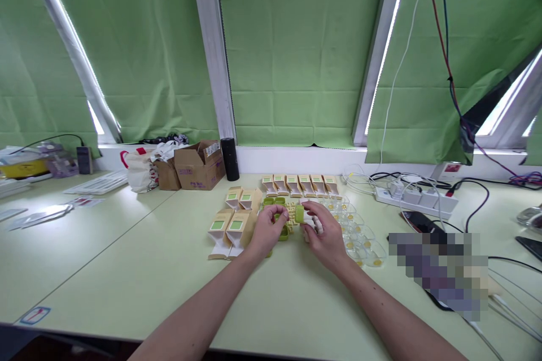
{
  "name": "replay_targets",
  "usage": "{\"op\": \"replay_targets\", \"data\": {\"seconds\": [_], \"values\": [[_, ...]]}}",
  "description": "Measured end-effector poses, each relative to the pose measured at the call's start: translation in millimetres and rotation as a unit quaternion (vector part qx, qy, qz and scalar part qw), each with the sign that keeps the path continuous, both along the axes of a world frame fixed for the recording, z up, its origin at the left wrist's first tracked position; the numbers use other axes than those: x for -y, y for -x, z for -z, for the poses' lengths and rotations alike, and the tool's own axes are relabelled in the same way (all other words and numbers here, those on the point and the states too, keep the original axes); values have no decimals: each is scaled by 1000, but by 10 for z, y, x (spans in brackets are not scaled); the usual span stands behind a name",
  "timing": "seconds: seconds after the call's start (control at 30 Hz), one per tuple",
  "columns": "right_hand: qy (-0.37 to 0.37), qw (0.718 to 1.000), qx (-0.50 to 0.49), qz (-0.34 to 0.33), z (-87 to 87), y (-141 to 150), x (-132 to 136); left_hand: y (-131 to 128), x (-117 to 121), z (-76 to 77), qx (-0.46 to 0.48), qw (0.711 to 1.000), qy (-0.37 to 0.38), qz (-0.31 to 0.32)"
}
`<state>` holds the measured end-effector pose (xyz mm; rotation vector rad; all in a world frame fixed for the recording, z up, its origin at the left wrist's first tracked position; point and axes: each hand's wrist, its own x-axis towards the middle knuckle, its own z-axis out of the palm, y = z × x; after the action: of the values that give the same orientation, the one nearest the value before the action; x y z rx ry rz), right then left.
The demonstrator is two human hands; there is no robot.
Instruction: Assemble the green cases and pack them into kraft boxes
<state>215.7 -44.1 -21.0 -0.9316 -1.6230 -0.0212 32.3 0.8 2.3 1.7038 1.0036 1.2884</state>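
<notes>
Near the middle of the pale-green worktop [139, 271], between front and back edges | right hand [325, 232]: grip closed on small green rounded-square piece [300, 214] | left hand [268, 229]: grip narrow, cannot tell whether holding anything, just beside that piece | nearer back edge: row of beige cardboard boxes with green labels [293, 185] | beside right hand: clear plastic cups [367, 248]
</notes>
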Motion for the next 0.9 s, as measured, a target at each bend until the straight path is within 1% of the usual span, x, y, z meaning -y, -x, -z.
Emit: {"op": "replay_targets", "data": {"seconds": [0.17,0.27,0.33,0.4,0.53,0.67,0.77,0.9], "values": [[-2,1000,8,5,11,-4,-10,4,-13,-2,2,1000,-1,-3],[-9,1000,15,9,-4,-7,1,19,-12,-20,4,1000,-7,-26],[-9,1000,23,8,-25,-7,21,34,6,-40,-8,999,-23,-48],[-5,999,33,2,-54,-3,47,49,40,-61,-16,997,-49,-55],[-8,998,62,-8,-102,8,87,67,132,-88,-22,992,-122,-17],[-28,996,87,-13,-104,7,76,65,198,-98,-82,977,-198,14],[-47,994,100,-18,-91,-5,56,52,215,-104,-114,968,-222,27],[-74,990,119,-16,-97,-26,60,41,205,-103,-129,964,-230,34]]}}
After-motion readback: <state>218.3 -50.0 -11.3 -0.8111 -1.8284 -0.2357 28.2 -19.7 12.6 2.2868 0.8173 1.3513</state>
